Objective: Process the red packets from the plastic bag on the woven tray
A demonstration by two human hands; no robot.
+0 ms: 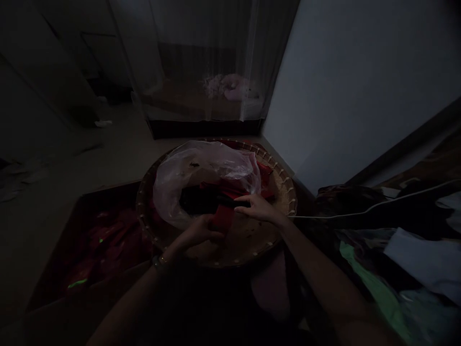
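A round woven bamboo tray lies in front of me in dim light. My left hand is closed on the lower left side of a small flat red piece, perhaps cloth or paper. My right hand is closed on a dark, slender thing just above the red piece; its kind is too dark to make out. Behind both hands a clear plastic bag lies open, with dark contents in its mouth. More red pieces lie in the tray to the bag's right.
Left of the tray stands an open box with red wrapped items inside. A pale cord runs off to the right above piled clothes or bags. A white wall rises at the right; a sheer curtain hangs behind.
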